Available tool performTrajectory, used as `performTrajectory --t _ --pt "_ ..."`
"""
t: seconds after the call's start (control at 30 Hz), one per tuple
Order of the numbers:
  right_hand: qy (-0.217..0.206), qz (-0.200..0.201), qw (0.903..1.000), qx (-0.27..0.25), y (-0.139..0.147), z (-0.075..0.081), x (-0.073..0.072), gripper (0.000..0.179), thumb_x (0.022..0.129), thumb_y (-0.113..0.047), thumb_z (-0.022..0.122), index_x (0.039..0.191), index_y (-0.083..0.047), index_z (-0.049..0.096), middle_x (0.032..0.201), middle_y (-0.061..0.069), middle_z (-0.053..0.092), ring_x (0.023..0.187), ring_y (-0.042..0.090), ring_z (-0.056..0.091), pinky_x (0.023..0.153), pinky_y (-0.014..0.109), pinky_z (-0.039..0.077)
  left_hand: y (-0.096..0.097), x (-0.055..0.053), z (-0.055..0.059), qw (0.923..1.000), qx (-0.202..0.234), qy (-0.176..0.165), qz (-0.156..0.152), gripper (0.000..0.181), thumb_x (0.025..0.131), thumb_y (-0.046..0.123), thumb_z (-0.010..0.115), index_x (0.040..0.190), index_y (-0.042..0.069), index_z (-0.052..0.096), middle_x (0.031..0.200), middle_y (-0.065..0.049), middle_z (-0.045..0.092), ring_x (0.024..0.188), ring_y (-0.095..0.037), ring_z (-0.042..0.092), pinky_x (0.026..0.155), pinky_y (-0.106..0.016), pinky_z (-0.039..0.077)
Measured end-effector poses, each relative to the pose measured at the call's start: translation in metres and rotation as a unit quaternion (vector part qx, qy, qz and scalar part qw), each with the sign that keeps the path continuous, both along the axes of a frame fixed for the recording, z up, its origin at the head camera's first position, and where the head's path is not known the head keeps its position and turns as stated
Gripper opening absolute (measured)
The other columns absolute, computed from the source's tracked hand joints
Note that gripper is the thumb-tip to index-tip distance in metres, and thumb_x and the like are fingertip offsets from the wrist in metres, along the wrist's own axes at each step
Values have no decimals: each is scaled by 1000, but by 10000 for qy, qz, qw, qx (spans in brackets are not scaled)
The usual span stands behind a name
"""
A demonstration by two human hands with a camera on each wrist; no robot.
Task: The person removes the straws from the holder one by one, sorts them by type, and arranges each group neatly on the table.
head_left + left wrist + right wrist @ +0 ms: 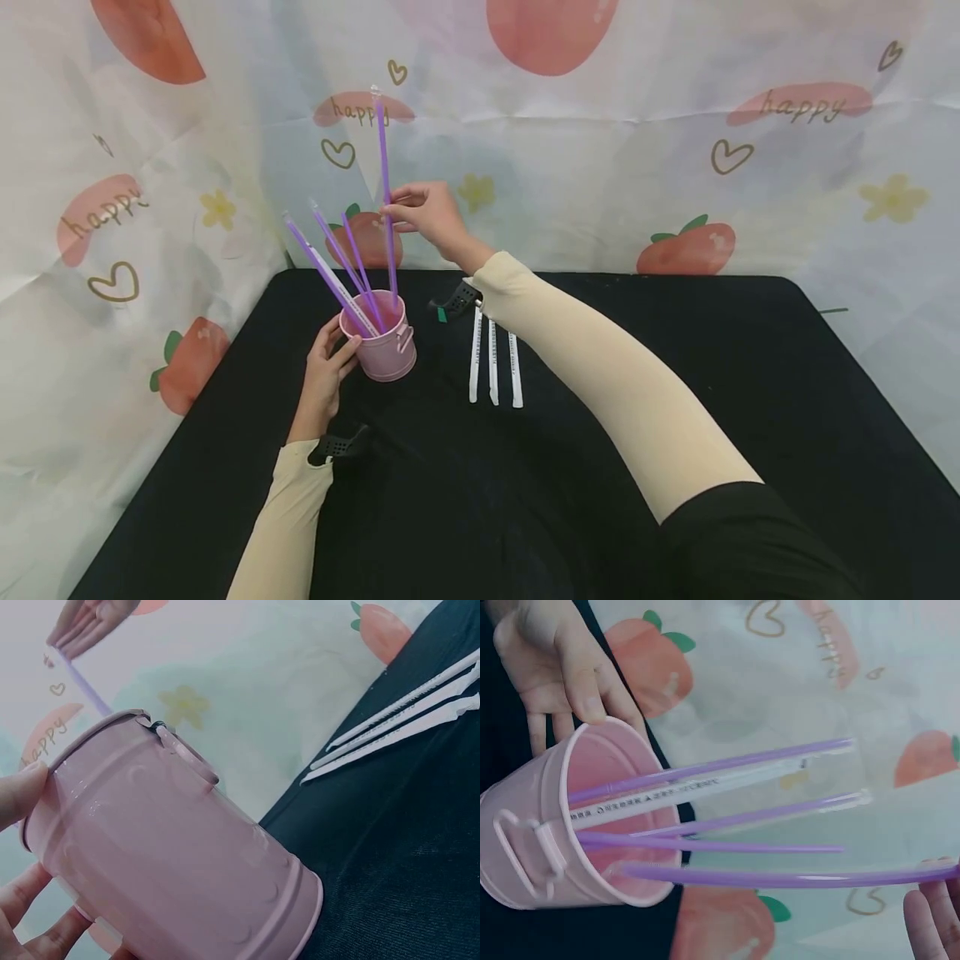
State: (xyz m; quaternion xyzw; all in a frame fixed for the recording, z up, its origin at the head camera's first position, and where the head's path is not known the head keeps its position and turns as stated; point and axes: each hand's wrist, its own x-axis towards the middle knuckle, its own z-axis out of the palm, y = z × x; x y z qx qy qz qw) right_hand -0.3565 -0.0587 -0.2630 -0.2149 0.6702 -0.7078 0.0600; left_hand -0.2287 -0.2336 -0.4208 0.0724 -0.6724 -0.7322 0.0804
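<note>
My left hand (321,382) grips a small pink bucket (387,358) from its left side, thumb at the rim and fingers around the wall. Above it, my right hand (433,215) pinches a purple straw (384,158) in a clear wrapper at about mid-length. That straw stands nearly upright, its lower end inside the bucket mouth. Several other straws lean to the left in the bucket: purple ones (780,754), and one in white printed paper (697,792). A small looped handle (187,756) sticks out of the bucket's side.
Three paper-wrapped straws (492,367) lie side by side on the black tablecloth (585,500), right of the bucket and partly under my right forearm. Behind the table hangs a pale printed curtain (585,183), which also covers the left side.
</note>
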Motion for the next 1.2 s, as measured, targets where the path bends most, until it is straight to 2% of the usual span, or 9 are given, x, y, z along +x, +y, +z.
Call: performTrajectory --t 0.13,0.23,0.33,0.43,0.63,0.8,1.03,1.2 --pt "-58 -105 9997 -190 16 11 2 23 83 1 67 103 12 64 83 14 70 90 34 68 84 43 55 0 0 1 10000 -42 13 6 56 94 13 55 145 11 31 147 -11 32 135 -24 31 111 -51 31" --pt "-9 -162 9992 -362 31 16 2 24 82 2 67 103 12 64 75 3 69 81 27 70 83 42 56 0 0 0 9999 -117 15 15 56 94 15 55 145 11 32 146 -11 33 135 -25 31 111 -52 32" --pt "141 -161 9989 -424 46 19 3 24 82 2 67 104 11 64 76 1 69 75 18 70 83 42 56 -2 -1 -1 9998 -190 40 -3 56 94 15 56 145 11 32 145 -11 34 134 -24 32 110 -51 34" --pt "183 -151 9988 -432 63 18 6 22 82 2 67 102 10 65 76 1 70 73 15 70 82 40 57 -2 -2 -1 9996 -257 64 -37 56 94 15 56 144 12 32 144 -10 35 132 -23 33 109 -51 35" --pt "49 -143 9995 -262 99 6 16 20 82 2 67 101 8 65 80 0 71 75 15 70 80 39 57 -4 -3 1 9984 -514 137 -166 60 92 8 57 145 10 30 145 -14 34 131 -32 38 110 -52 34" --pt "26 -88 9999 -122 132 -9 25 15 83 2 67 97 3 68 81 0 73 76 14 71 77 35 58 -6 -5 -1 9960 -838 182 -250 67 88 3 61 146 9 28 148 -16 32 134 -38 36 111 -52 31" --pt "-41 53 9998 -167 180 -29 34 13 84 2 65 92 -6 72 85 0 73 79 12 71 75 29 58 -7 -8 -2 9958 -870 77 -263 73 85 0 65 147 12 27 149 -13 33 133 -35 40 109 -49 35" --pt "-139 -54 9997 -218 211 -42 37 15 85 2 64 92 -7 72 87 0 73 82 12 71 76 27 58 -8 -10 -5 9960 -851 67 -281 75 85 0 65 148 15 26 151 -13 31 135 -34 38 109 -48 35"
